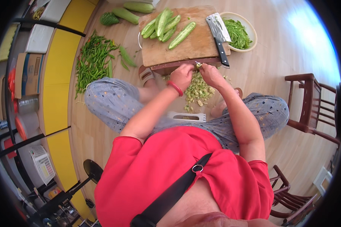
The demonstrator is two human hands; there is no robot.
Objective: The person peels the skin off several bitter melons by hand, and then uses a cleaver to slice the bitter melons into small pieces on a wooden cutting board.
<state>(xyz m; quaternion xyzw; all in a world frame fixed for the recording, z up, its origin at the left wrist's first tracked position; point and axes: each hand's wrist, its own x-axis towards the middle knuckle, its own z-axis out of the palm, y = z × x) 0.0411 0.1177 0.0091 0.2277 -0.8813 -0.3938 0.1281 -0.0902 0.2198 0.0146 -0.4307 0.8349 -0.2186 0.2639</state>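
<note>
My left hand (182, 75), with a red bangle at its wrist, is closed, its fingers curled near the board's front edge. Beside it my right hand (212, 75) is closed at the fingertips on a small shiny thing with pale green bits (198, 65), too small to name. Below both hands a heap of chopped pale green pulp (197, 90) lies on the floor. Just beyond them, the wooden cutting board (155, 51) bears several long green gourd halves (163, 22) and one lone half (182, 35). A black-handled cleaver (219, 39) rests along its right side.
Right of the board stands a pale bowl (252, 29) of shredded greens. Green chillies (94, 62) lie spread at the left, whole gourds (125, 16) behind them. A wooden chair (308, 104) stands at right, yellow-fronted shelves (57, 83) at left. A white stool edge (186, 117) shows between my legs.
</note>
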